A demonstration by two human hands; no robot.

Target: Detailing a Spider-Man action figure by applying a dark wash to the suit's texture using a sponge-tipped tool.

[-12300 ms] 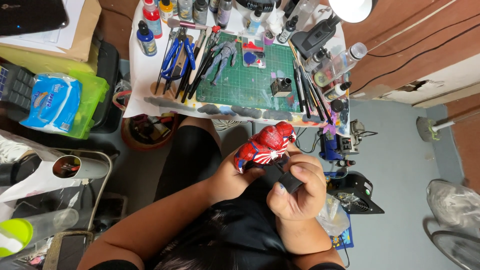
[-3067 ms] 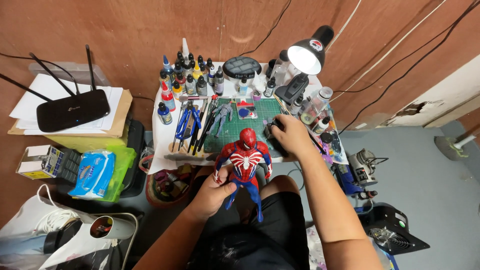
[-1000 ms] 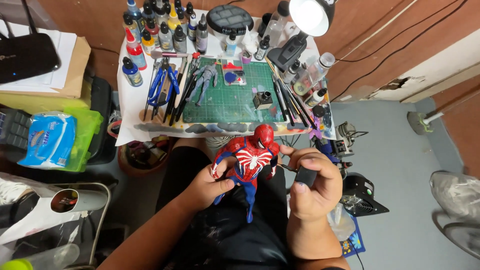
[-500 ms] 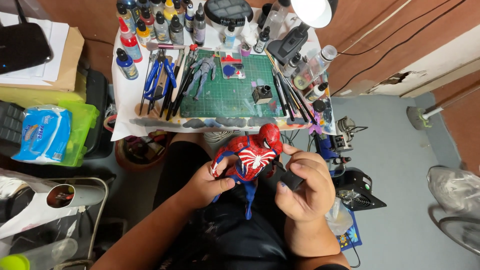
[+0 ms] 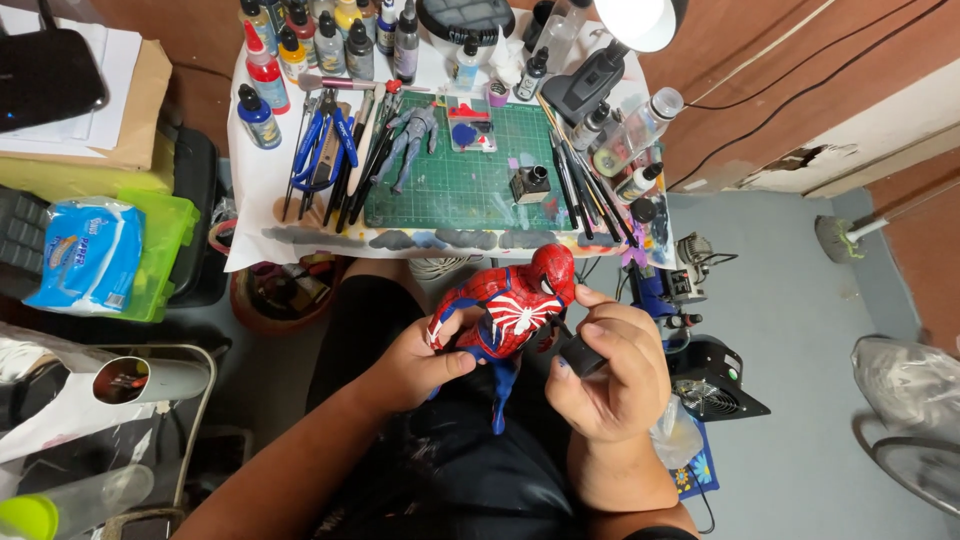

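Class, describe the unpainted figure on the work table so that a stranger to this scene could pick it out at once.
Start at the green cutting mat on the white-covered table. At the mat's upper left, beside the blue-handled pliers, lies a small grey figure. It is plain grey all over, unlike the red and blue figure held in the hands below.

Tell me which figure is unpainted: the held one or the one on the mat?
The grey figure lying on the green cutting mat; the held figure is red and blue.

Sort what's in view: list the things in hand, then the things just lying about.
In hand:
red and blue figure, in left hand
small dark object, in right hand

Lying about:
grey figure
green cutting mat
paint bottles
blue pliers
lamp
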